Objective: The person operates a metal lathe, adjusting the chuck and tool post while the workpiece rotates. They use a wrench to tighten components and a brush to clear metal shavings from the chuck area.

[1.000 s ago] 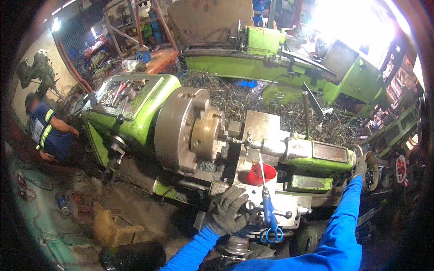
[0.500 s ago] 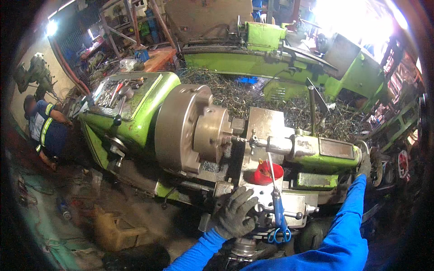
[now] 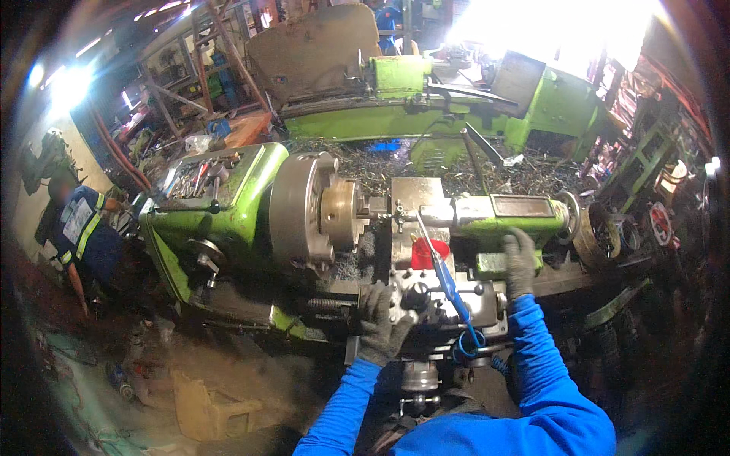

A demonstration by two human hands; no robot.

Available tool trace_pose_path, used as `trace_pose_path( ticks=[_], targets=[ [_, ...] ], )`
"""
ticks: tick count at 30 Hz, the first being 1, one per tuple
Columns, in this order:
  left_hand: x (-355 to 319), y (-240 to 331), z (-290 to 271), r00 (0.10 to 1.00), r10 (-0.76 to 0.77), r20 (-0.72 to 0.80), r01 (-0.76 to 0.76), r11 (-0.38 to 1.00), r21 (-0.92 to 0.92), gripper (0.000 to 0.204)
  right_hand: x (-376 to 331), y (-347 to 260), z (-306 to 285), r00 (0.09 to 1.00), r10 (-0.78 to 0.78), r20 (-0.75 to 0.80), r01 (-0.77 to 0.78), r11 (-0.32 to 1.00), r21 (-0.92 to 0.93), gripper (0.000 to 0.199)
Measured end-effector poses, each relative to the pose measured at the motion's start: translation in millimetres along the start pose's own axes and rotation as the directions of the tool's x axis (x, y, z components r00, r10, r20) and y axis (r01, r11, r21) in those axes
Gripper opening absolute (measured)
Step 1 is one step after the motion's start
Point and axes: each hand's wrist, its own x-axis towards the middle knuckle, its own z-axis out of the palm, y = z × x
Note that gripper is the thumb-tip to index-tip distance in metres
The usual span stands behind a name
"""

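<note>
I stand at a green lathe [image 3: 228, 205] with a big grey chuck [image 3: 308, 209]. My left hand [image 3: 382, 323], in a grey glove, grips a control on the front of the carriage [image 3: 441, 296]. My right hand [image 3: 521, 262], also gloved, rests closed on the green tailstock [image 3: 509, 216]. Between my hands a blue hose [image 3: 449, 289] runs up to a thin nozzle near the tool post. Behind the hose sits a red cup [image 3: 430, 252].
Metal shavings [image 3: 525, 178] pile up behind the lathe, in front of a second green machine [image 3: 426, 106]. A person in a blue vest with reflective stripes [image 3: 80, 235] is at the left. A yellow canister [image 3: 209, 406] lies on the dirty floor.
My right hand has moved left from the tailstock's end handwheel onto the tailstock body. My left hand stays on the carriage control. The view has shifted slightly.
</note>
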Motion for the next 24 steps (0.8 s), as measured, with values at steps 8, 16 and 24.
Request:
trace_pose_path(
  ticks=[8, 16, 24],
  targets=[
    [-161.0, -52.0, -25.4, 0.854, -0.520, -0.004, 0.514, 0.845, -0.150, 0.035, -41.5, -90.1, 31.2, 0.966, 0.068, 0.248, 0.006, 0.957, -0.289, 0.021],
    [-113.8, 28.5, -54.4, 0.724, -0.686, 0.068, 0.465, 0.413, -0.783, 0.046, -48.6, -106.6, 25.4, 0.958, 0.152, 0.244, -0.053, 0.928, -0.369, 0.027],
    [24.2, 155.2, -90.1, 0.935, -0.301, -0.187, -0.010, 0.505, -0.863, 0.061, -46.5, -105.3, 22.9, 0.904, 0.280, 0.323, -0.144, 0.911, -0.387, 0.030]
  ],
)
